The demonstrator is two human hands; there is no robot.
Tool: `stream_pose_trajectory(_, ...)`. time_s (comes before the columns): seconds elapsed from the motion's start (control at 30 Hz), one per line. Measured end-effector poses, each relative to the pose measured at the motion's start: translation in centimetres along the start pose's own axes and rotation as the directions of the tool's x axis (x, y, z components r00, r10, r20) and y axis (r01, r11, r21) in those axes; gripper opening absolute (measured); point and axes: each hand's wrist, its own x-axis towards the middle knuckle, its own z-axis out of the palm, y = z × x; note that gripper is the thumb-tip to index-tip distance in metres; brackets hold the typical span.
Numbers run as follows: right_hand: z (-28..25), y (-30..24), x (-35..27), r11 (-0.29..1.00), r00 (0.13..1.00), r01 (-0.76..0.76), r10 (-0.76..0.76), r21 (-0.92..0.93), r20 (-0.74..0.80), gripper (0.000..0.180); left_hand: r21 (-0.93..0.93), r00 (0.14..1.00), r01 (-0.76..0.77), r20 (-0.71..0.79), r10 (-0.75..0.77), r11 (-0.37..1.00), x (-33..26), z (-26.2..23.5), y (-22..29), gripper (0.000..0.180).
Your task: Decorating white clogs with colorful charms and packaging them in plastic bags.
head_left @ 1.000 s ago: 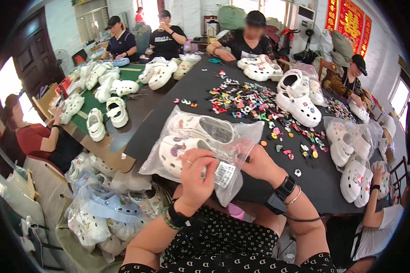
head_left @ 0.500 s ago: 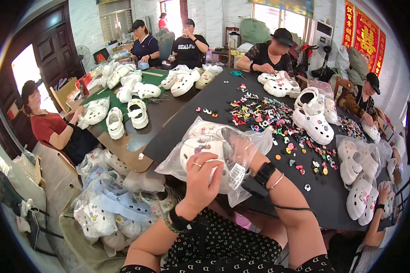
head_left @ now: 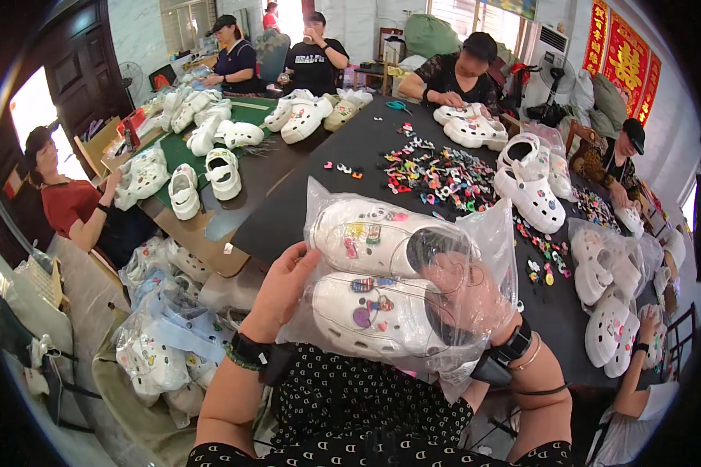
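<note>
A pair of white clogs with colourful charms on their tops lies inside a clear plastic bag, held up above my lap at the table's near edge. Through the film I see my right hand inside the bag, its fingers partly hidden in the clogs' dark openings as it grips them. At the toe end, my left hand pinches the bag's edge between thumb and fingers. Beyond the bag, a heap of small colourful shoe charms is spread over the black table.
White clogs and bagged pairs line the table's right side. More clogs stand on the green-topped table at left. Bagged clogs are piled in a sack by my left arm. Several co-workers sit around; scissors lie at the far edge.
The bagged clogs have come up and toward me, turned so both tops show. My left hand has shifted from the top of the bag to its left edge. My right hand stays inside.
</note>
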Motion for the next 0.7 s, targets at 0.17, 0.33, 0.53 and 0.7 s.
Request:
stream_pose_trajectory(0.17, -1.2, 0.9, -2.1, 0.999, 0.997, -0.003, 0.0, 0.036, 0.075, 0.026, 0.256, 0.888, -0.368, -0.188, 0.42, 0.894, 0.4, -1.6, 0.5, 0.009)
stream_pose_trajectory(0.33, -2.3, 1.8, -3.7, 0.987, 0.974, -0.126, 0.104, 0.098, 0.2, 0.028, 0.264, 0.759, -0.421, -0.421, 0.496, 0.868, 0.7, -9.6, 4.3, 0.01)
stream_pose_trajectory(0.53, -1.4, 2.5, -2.8, 0.94, 0.948, -0.316, 0.318, 0.127, 0.008, 0.029, 0.446, 0.543, -0.42, -0.574, 0.612, 0.791, -1.6, -15.5, 6.3, 0.02)
stream_pose_trajectory(0.7, 0.5, 4.2, -1.1, 0.776, 0.775, -0.631, 0.63, -0.011, -0.049, 0.026, 0.343, 0.468, -0.477, -0.68, 0.564, 0.809, -4.5, -15.8, 7.6, 0.019)
